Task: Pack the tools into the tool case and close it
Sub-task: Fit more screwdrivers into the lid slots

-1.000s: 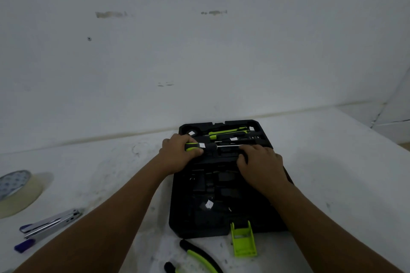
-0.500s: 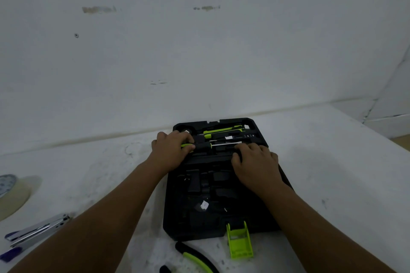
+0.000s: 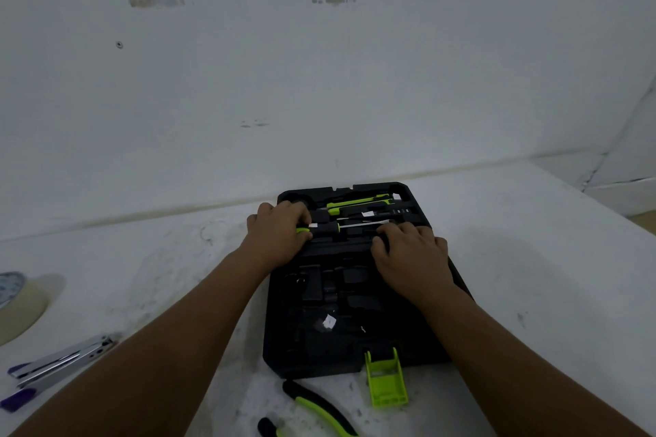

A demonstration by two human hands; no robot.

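With the left hand (image 3: pixel 278 236) clamped on the screwdriver (image 3: pixel 340 225) handle and the right hand (image 3: pixel 411 254) resting fingers together at the shaft, both should press evenly until it seats in the tool case (image 3: pixel 355 294) slot.

Under both hands, the tool case (image 3: pixel 294 323) looks like matt black plastic; the screwdriver's (image 3: pixel 340 225) shaft is shiny metal.
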